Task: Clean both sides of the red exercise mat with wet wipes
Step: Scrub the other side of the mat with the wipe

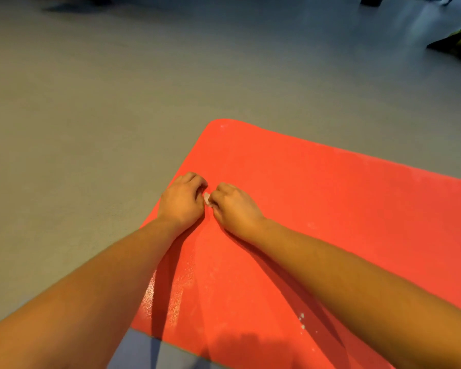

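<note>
Your forearms (96, 283) reach over red exercise mat (330, 209), flat on floor (91, 115). Left hand (183, 201) and right hand (234, 206), fingers curled, pinch small wet wipe (207, 198) between them. Wet sheen near edge only; white specks remain, underside probably untouched.

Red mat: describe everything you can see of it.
The red mat lies flat on the grey floor, one rounded corner pointing away. Its finely textured surface shows wet glossy patches near the left edge and white specks. The left hand and right hand rest on it, pinching a small white scrap between them.
</note>
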The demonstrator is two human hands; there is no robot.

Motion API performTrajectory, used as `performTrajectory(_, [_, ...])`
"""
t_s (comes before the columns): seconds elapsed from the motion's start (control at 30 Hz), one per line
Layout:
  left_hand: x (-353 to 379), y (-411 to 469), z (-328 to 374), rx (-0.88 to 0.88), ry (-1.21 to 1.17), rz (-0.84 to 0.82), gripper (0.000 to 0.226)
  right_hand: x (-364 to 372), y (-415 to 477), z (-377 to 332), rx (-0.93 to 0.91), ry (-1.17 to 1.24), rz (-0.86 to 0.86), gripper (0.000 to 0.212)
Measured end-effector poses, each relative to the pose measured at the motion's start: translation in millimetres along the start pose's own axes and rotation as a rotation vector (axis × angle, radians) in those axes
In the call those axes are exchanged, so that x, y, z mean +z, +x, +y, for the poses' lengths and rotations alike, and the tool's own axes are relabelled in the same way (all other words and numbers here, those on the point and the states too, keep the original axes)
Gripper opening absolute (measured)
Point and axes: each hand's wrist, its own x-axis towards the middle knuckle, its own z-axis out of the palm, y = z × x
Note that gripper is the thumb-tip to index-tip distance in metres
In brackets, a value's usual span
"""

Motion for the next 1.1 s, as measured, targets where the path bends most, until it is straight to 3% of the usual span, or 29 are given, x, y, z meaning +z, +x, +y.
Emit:
performTrajectory(0.23, [-7.6, -21.2, -0.5, -0.04, -0.011, -0.123, 0.036, 4.2, 21.0, 1.3, 0.252, -0.002, 0.025, 0.007])
performTrajectory(0.5, [-25.5, -47.4, 5.2, -0.022, 0.007, -0.221, 0.032, 1.1, -70.5, -83.1, 0.033, 0.167, -0.013, 0.012])
performTrajectory(0.6, [-33.0, -62.2, -0.5, -0.011, 0.055, -0.225, 0.035, -4.4, -72.8, -78.9, -0.035, 0.141, -0.044, 0.009])
performTrajectory(0.87, [-54.1, -99.7, 6.8, -0.034, 0.115, -0.298, 0.034, -16.9, -27.5, -55.1, 0.275, 0.051, -0.065, 0.012])
performTrajectory(0.97, [-55.3, -113.6, 5.6, -0.057, 0.055, -0.23, 0.029, -14.4, -56.1, -79.7, 0.218, 0.126, -0.061, 0.013])
performTrajectory(1.1, [-62.5, -102.9, 11.2, -0.027, 0.034, -0.253, 0.035, -7.3, -108.6, -113.4, -0.001, 0.193, -0.09, 0.014])
